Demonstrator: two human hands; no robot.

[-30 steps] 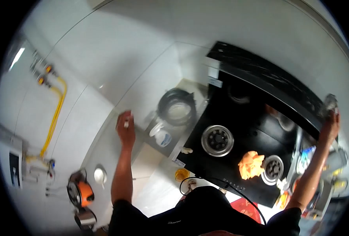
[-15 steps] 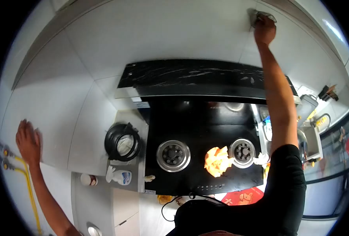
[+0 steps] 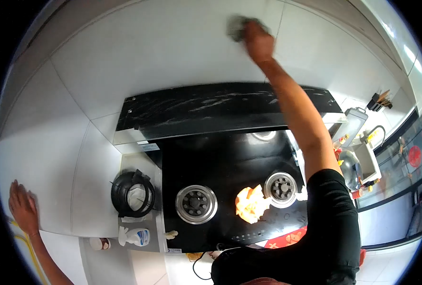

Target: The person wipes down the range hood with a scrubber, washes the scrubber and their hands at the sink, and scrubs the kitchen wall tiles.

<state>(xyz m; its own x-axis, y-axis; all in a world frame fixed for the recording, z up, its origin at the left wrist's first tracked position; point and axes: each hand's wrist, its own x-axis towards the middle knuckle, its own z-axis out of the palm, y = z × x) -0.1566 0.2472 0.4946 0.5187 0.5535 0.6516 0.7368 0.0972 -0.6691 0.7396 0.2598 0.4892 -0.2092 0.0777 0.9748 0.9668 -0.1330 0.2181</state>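
Note:
High on the pale tiled wall (image 3: 173,52), my right hand (image 3: 260,43) is closed on a dark grey cloth (image 3: 238,28), pressed to the tiles. Motion blurs the cloth, and its far side is partly lost. My left hand (image 3: 23,208) lies flat with fingers stretched on the wall at far left, holding nothing. Below my right arm is a black gas cooktop (image 3: 211,161) with a left burner (image 3: 196,204) and a right burner (image 3: 281,189). A crumpled orange cloth (image 3: 252,204) lies between the burners.
Left of the cooktop are stacked black pan supports (image 3: 120,192), a white spray bottle (image 3: 137,236) and a jar (image 3: 100,243). A black marbled panel (image 3: 196,102) runs behind the cooktop. At right stand a sink (image 3: 369,159), several bottles and a utensil holder (image 3: 377,102).
My right hand has moved left along the wall with the grey cloth. The view has shifted, so the cooktop sits lower and further left. My left hand still rests on the wall.

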